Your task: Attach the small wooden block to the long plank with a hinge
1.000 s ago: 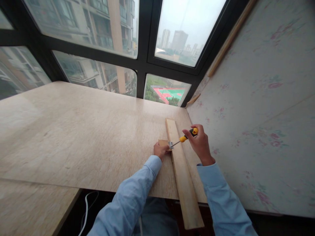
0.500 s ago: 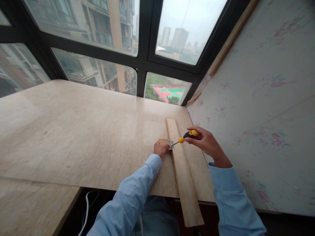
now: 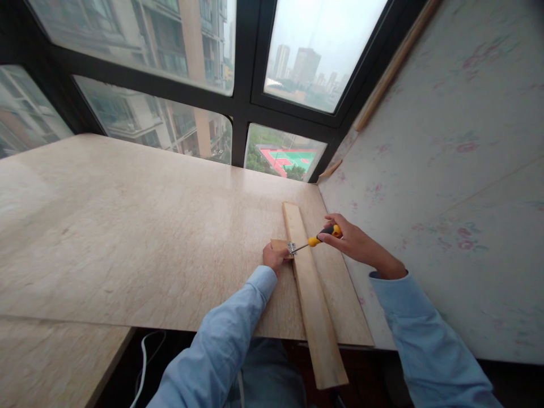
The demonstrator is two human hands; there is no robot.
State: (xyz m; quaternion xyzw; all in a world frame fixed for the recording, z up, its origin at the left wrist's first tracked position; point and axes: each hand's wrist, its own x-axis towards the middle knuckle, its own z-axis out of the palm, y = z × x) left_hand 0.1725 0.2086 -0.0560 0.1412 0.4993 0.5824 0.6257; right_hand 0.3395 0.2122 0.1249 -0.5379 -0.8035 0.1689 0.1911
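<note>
My right hand (image 3: pixel 351 241) is closed around the yellow and black handle of a screwdriver (image 3: pixel 313 241). Its shaft slants down to the left, with the tip at a small metal hinge (image 3: pixel 292 247). The hinge lies where a small wooden block (image 3: pixel 279 245) meets the left edge of a long wooden board (image 3: pixel 317 309). Fingers of my left hand (image 3: pixel 274 258) grip the small block and press beside the hinge. A screw at the tip is too small to make out.
The board lies on a beige marble-patterned countertop (image 3: pixel 161 226), its near end jutting past the front edge. A dark-framed window (image 3: pixel 242 107) stands behind, and a flowered wall (image 3: pixel 425 187) rises at the right. A white cable (image 3: pixel 143 362) hangs below at the left.
My right hand has turned a little on the screwdriver handle, and its forearm has swung outward to the right. The left hand keeps its hold. The whole view has shifted slightly.
</note>
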